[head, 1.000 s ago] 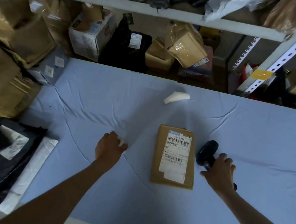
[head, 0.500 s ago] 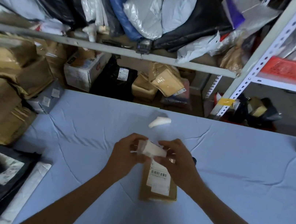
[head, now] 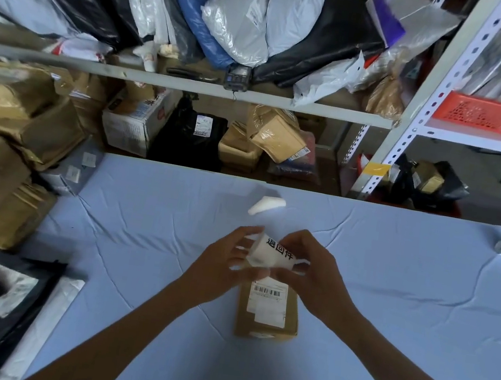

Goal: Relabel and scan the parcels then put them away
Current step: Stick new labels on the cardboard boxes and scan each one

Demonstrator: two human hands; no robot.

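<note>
The left hand (head: 225, 261) and right hand (head: 317, 278) pinch the white label (head: 275, 253) at its nine and three o'clock edges, likely peeling it for the brown parcel (head: 267, 317) beneath.

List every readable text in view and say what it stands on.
"退回件": on the white label pinched between the left hand and right hand.
Shipping label on the box: barcode and print too small to read.
Labels on the shelf parcels: too blurred to read.
</note>
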